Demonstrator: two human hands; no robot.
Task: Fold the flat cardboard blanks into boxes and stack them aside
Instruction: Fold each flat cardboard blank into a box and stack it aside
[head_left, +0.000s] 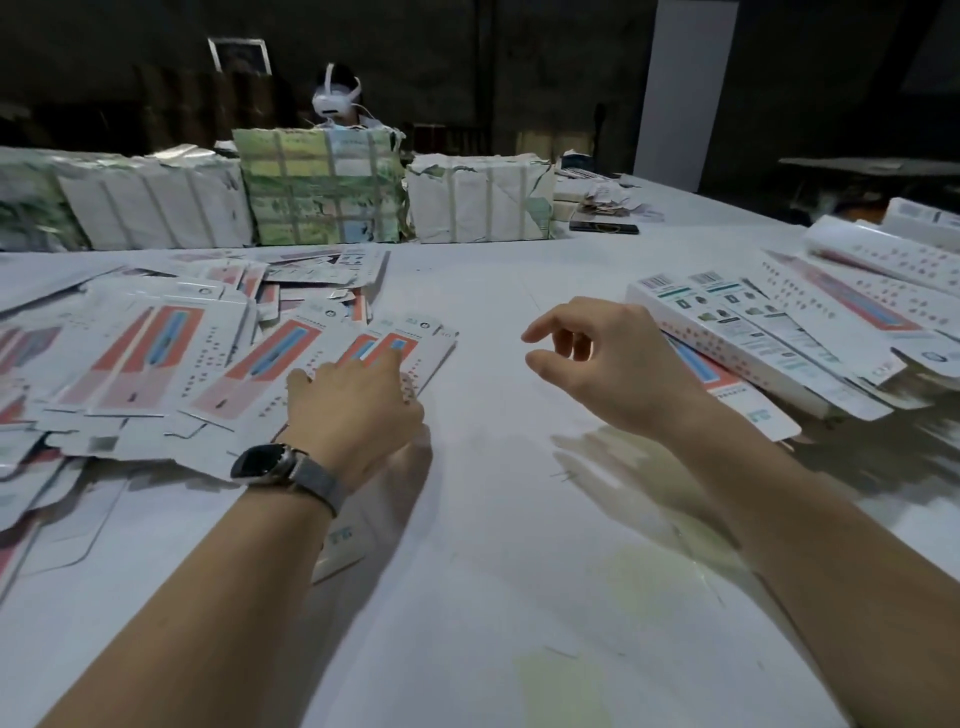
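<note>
The left hand (358, 400) rested relaxed fingers on the nearest blank (395, 353) of the flat pile on the surface (493, 519), likely to draw it out. The right hand (608, 358) hovered released, holding nothing, near the boxes (753, 332) stacked right.

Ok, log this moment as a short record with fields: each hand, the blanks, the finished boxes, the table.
left hand: fingers resting on the flat blanks, wristwatch on
right hand: hovering over the table, fingers loosely curled, holding nothing
flat blanks: spread pile, left side
folded boxes: stacked at right
far edge: wrapped bundles
</note>
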